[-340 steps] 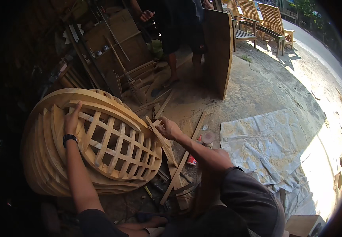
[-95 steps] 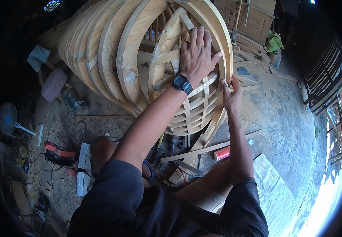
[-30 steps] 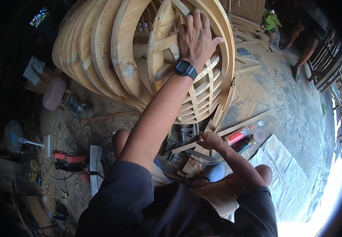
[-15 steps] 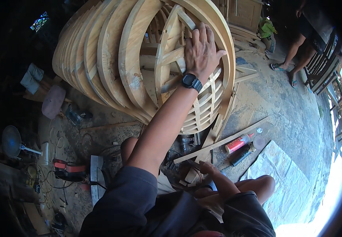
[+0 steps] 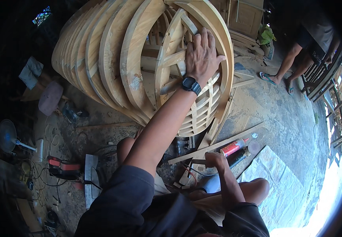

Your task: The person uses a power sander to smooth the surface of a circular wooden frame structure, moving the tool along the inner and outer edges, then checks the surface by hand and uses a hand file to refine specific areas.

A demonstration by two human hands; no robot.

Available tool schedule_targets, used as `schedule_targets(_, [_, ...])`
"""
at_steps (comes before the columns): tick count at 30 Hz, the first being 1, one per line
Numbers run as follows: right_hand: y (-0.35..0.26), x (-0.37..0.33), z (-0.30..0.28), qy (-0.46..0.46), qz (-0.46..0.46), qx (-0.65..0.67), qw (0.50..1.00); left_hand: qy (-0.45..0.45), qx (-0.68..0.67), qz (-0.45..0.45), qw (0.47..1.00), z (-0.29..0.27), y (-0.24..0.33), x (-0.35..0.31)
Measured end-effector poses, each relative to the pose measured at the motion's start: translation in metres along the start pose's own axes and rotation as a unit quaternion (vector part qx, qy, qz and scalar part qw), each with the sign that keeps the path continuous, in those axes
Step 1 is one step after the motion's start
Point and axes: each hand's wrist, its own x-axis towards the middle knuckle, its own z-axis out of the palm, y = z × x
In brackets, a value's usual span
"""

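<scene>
My left hand [image 5: 202,57], a dark watch on its wrist, lies with fingers stretched out over the curved members of a large ribbed wooden frame [image 5: 133,75]. It touches the frame near its rounded right end, beside a lattice of thin slats [image 5: 204,108]. Lower down, near my bent knee, my right hand [image 5: 216,159] is closed around something mostly hidden. A short, thin dark piece [image 5: 198,161] sticks out to its left; its kind is unclear. A long wooden strip [image 5: 218,143] lies on the floor just beyond this hand.
A red-and-white nozzle bottle [image 5: 234,147] and a dark cylinder [image 5: 240,157] lie right of my right hand. A grey sheet [image 5: 281,177] covers floor at right. At left are a red-and-black power tool [image 5: 64,168], cables and a fan [image 5: 7,135]. Another person [image 5: 293,59] stands at far right.
My right hand has risen away from my lap toward the bottles, with the thin dark piece. My left hand stays on the frame. The other person's feet have shifted slightly left in view.
</scene>
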Motion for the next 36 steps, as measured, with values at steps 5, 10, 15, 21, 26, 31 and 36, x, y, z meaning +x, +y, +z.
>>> schedule_targets(5, [-0.002, -0.046, -0.021, 0.062, 0.032, -0.004, 0.998, -0.024, -0.019, -0.011, 0.999, 0.0, 0.002, 0.0])
schedule_targets(10, [-0.001, -0.092, -0.017, 0.227, 0.064, 0.005, 0.972, -0.016, -0.013, 0.001, 1.0, 0.001, 0.004, 0.0])
schedule_targets(15, [0.017, -0.129, -0.02, 0.321, 0.126, 0.176, 0.922, 0.0, -0.003, -0.014, 1.0, 0.002, 0.008, -0.001])
schedule_targets(21, [0.015, -0.158, -0.054, 0.406, 0.088, 0.222, 0.882, 0.02, 0.018, -0.016, 1.0, 0.007, 0.007, -0.005])
schedule_targets(26, [0.038, -0.165, -0.076, 0.425, 0.096, 0.336, 0.835, 0.025, -0.011, -0.038, 0.999, 0.015, 0.017, -0.015])
schedule_targets(31, [0.071, -0.199, -0.079, 0.47, 0.089, 0.473, 0.74, 0.021, -0.043, -0.063, 0.997, 0.021, 0.029, -0.018])
schedule_targets(36, [0.079, -0.203, -0.085, 0.517, -0.066, 0.548, 0.654, 0.018, -0.06, -0.116, 0.991, 0.027, 0.051, -0.025])
